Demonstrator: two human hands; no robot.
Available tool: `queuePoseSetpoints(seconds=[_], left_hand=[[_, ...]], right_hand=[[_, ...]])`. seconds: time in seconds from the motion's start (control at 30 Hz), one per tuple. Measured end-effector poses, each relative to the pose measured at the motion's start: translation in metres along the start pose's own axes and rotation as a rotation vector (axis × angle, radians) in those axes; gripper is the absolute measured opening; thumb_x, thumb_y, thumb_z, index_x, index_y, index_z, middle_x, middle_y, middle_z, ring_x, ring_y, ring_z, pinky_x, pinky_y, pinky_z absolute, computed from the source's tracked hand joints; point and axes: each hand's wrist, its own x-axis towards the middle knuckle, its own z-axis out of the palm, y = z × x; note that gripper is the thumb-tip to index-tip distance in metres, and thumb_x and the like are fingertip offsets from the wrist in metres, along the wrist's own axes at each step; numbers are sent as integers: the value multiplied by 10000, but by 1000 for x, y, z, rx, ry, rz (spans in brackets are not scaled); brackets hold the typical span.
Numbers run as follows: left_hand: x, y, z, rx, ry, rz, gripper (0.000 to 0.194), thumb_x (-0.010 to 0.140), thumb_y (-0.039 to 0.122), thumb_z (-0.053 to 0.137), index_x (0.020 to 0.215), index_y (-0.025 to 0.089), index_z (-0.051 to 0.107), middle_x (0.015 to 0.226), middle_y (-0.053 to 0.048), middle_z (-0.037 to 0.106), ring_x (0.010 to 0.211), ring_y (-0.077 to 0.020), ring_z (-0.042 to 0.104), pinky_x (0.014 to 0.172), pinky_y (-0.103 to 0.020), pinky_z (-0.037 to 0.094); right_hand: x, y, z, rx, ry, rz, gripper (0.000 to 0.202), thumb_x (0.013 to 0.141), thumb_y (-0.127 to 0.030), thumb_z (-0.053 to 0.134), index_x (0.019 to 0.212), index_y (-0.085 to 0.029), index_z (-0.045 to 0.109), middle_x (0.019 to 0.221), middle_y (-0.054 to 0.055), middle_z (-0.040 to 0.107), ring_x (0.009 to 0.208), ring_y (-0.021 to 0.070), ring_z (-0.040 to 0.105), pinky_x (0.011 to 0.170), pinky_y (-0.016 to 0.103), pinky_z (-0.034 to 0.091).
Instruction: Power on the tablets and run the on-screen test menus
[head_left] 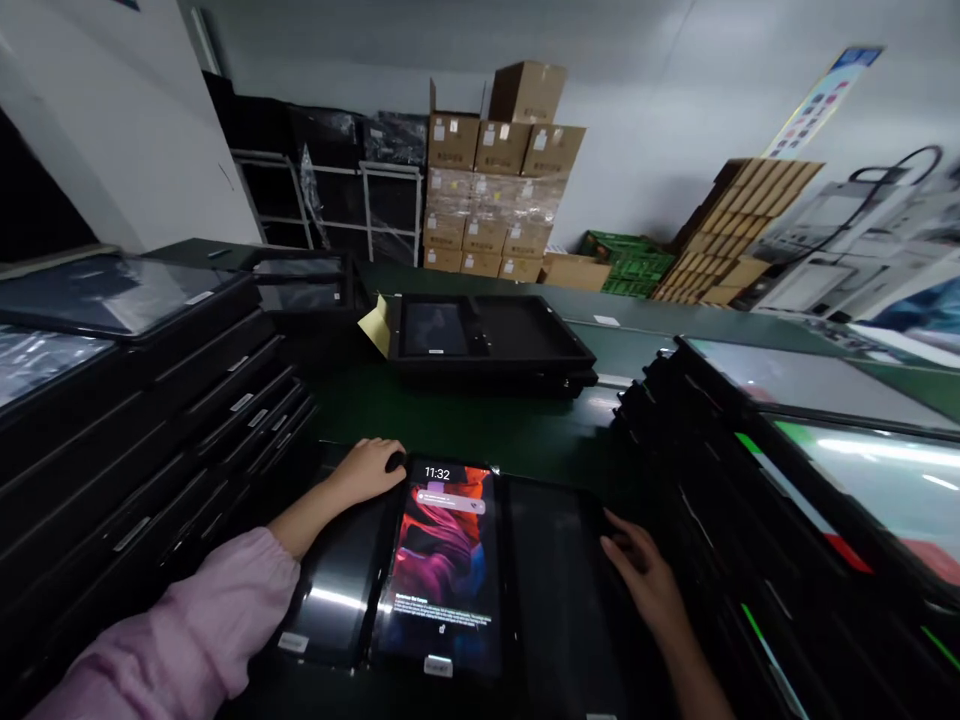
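At the bottom centre of the frame, 3 tablets lie side by side on the dark green counter [465,415]. The middle tablet [442,560] is lit, showing 11:32 above a red and purple wallpaper, with a white label at its lower edge. The left tablet [337,585] has a dark screen with a bright reflection across it and a label near its bottom; the right tablet [559,580] is dark too.

The left hand [371,470], below a pink sleeve [180,630], has its fingers curled at the top of the left tablet, the fingertips by the upper left corner of the middle tablet; whether it grips either, I cannot tell. The right hand [641,565] is beside the right tablet's outer edge, fingers loosely bent and parted from the thumb; contact is unclear.

Stacks of black trays rise at the left [172,440] and right [750,480] of the frame. At the centre, a black tray [525,330] carries 1 tablet [433,328] in its left compartment, with yellow paper [377,325] at its left end. Cardboard boxes [495,190] are piled at upper centre.
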Motion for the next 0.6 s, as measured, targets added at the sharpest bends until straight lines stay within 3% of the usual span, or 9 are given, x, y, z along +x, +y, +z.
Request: queuePoseSetpoints(seconds=[0.27, 0.6], left_hand=[[-7, 2, 1, 11, 3, -64, 247, 878, 245, 653, 1105, 150, 669, 1119, -83, 710, 1113, -259, 620, 1040, -484, 425], [-3, -4, 9, 6, 58, -30, 258, 914, 331, 642, 1094, 147, 664, 1094, -86, 703, 1113, -255, 621, 1052, -493, 425]], right_hand=[[-1, -5, 1, -56, 14, 40, 643, 711, -696, 693, 1157, -237, 759, 1191, 102, 630, 990, 247, 648, 865, 380, 566], [0, -43, 11, -136, 46, -16, 694, 611, -789, 705, 1015, -233, 796, 1093, 118, 718, 1017, 290, 681, 912, 454, 558]])
